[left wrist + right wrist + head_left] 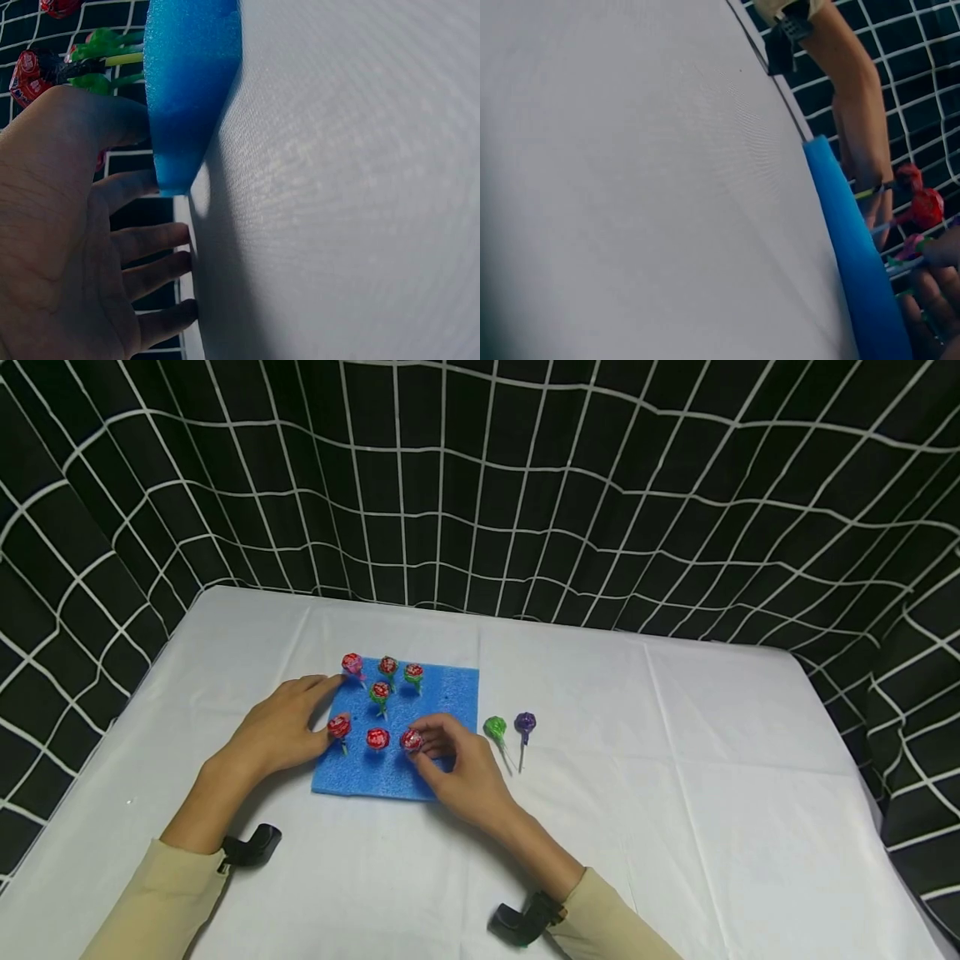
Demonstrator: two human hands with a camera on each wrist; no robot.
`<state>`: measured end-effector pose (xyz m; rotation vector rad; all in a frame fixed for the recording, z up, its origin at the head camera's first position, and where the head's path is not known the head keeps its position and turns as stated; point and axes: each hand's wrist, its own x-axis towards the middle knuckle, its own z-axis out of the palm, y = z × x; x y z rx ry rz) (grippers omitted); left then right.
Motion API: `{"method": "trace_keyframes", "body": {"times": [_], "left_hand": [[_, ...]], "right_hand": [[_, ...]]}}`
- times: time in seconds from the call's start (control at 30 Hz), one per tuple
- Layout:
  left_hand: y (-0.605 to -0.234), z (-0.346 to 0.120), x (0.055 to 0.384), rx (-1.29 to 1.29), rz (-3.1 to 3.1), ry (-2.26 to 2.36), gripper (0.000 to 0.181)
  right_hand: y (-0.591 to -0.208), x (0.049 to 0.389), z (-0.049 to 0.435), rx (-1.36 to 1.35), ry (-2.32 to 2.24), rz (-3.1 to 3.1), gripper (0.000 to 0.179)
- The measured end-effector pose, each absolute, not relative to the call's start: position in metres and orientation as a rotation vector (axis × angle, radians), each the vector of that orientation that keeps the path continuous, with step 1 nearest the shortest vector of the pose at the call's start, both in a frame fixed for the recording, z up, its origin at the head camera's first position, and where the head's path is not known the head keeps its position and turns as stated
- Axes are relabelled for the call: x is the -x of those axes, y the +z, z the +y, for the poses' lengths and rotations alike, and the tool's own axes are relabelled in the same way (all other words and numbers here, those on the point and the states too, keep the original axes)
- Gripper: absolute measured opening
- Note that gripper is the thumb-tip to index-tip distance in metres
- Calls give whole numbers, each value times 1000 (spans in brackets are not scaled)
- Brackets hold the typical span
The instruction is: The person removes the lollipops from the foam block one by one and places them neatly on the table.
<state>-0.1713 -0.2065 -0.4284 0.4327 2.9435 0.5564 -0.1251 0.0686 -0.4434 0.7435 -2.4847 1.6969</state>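
A blue foam board (450, 693) lies on the table with several wrapped lollipops standing in it on their sticks. My right hand (468, 772) pinches a red-wrapped lollipop (411, 741) over the front part of the board. In the right wrist view, the thumb (943, 249) is beside its stick. My left hand (281, 727) rests at the board's left edge, fingers extended; in the left wrist view, its thumb (120, 120) touches the foam. Near that thumb stands another red lollipop (339, 726). A third red lollipop (377, 739) stands between the hands.
Right of the board, a green lollipop (496, 728) and a purple lollipop (525, 723) lie on the white tablecloth (675, 777). More lollipops, one of them pink and red (352, 664), stand at the board's back left. Black netting-patterned curtain (487, 485) surrounds the table's far sides.
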Motion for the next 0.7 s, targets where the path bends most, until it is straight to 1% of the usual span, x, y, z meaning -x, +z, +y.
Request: {"method": "trace_keyframes", "body": {"times": [0.27, 0.53, 0.7], "left_hand": [[-427, -206, 171, -431, 2930, 549, 73], [-428, -206, 171, -430, 2922, 562, 74], [-428, -205, 171, -424, 2914, 571, 74]], "right_hand": [[-444, 119, 69, -627, 1789, -2348, 38], [-439, 120, 78, -571, 1750, -2314, 42], [-433, 120, 88, -508, 1767, -2271, 38]]}}
